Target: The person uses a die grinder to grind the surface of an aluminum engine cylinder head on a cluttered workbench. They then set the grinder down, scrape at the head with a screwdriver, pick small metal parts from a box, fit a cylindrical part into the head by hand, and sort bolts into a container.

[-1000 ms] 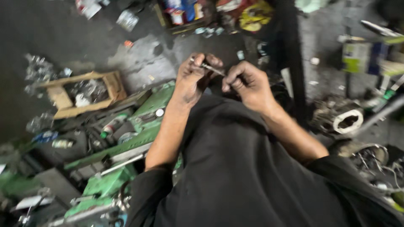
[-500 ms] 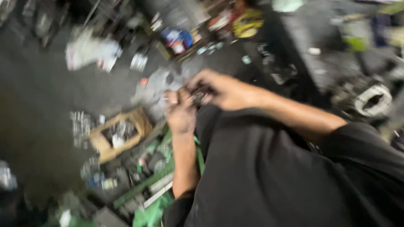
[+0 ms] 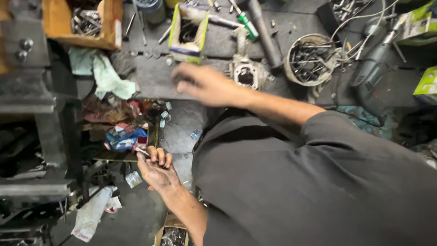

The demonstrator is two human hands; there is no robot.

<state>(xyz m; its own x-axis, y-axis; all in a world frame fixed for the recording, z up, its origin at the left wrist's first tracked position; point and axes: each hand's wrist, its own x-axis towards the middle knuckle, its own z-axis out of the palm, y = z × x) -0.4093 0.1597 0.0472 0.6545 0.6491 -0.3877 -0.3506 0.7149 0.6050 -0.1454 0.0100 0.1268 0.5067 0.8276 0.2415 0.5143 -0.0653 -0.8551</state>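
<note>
Floor: dark concrete workshop floor (image 3: pixel 150 214), littered with scrap; I take the grey engine casting (image 3: pixel 246 73) near the top as my landmark for everything else.
Surface: dark low surface (image 3: pixel 150 77) under and left of the casting, crowded so that parts lie within arm's reach, I judge.
Cardboard box: orange-brown box (image 3: pixel 82 20) far left of the casting, holding metal bits.
Round tin: shallow tin of bolts and rods (image 3: pixel 311 58) just right of the casting, loose hardware kept together.
Green rag: pale green cloth (image 3: pixel 107 75) well left of the casting, draped over the edge.
Right hand: right hand (image 3: pixel 207 84) reaches out just left of the casting, forearm stretched forward, palm down, blurred. Fingers look loosely spread over the surface and I see nothing in its grip, though blur leaves some doubt.
Left hand: left hand (image 3: pixel 154 168) hangs low, well below and left of the casting, palm up, wrist bent back, fingers curled.
Small metal part: slim metal piece (image 3: pixel 142 151) pinched at the left fingertips, held up and away from the clutter, probably so it is not lost in it.
</note>
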